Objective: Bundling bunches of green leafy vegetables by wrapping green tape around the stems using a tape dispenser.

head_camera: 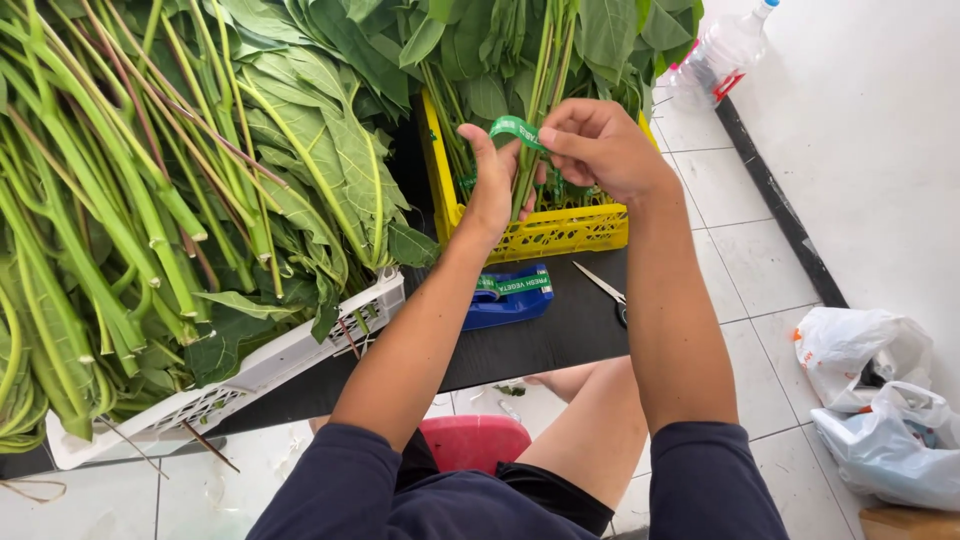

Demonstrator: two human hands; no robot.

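We take the yellow perforated plastic crate [545,232] as our landmark. Just above its front wall, our left hand [492,185] is closed around a bunch of thin green stems [541,95] standing in the crate. Our right hand [598,145] pinches a strip of green printed tape [516,128] against those stems. In front of the crate, on the black tabletop [560,330], sits a blue tape dispenser [510,297], with steel scissors [603,288] beside it. Left of the crate, a white plastic basket [262,367] holds long leafy stalks. Right of the crate, white plastic bags [880,400] lie on the tiled floor.
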